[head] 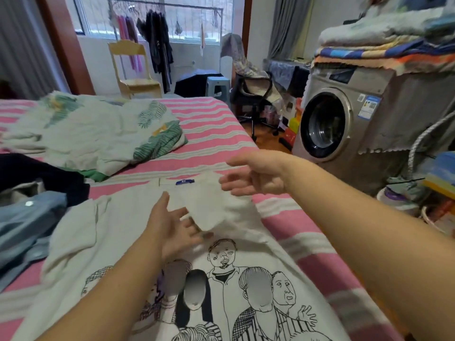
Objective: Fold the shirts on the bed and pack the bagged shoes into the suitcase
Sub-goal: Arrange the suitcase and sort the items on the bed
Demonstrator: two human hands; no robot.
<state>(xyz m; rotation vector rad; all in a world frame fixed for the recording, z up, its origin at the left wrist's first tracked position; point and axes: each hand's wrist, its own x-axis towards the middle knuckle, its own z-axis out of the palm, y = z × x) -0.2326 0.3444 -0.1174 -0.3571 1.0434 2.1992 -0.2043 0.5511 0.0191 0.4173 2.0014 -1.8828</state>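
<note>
From my remote seat, at far left I see a crumpled soft grey-blue shirt (pixel 22 225) and a dark navy garment (pixel 41 173) heaped on the pink-and-white striped bed sheet (pixel 209 129). Behind them lies a rumpled white quilt printed with green leaves (pixel 98 136). Spread flat across the middle of the bed is the cream cotton T-shirt with a black line drawing of a crowd of people (pixel 138 217), its blue neck label (pixel 185 181) at the far end. The left hand (pixel 172 230) rests on the shirt below the collar, fingers spread and straight, gripping nothing. The right hand (pixel 256 175) hovers just above the shirt's right shoulder, fingers loosely curled and empty, blurred. At right, off the bed, stands a silver front-loading washing machine with a round glass door (pixel 344 124), with folded coloured blankets (pixel 384 45) stacked on top.
</note>
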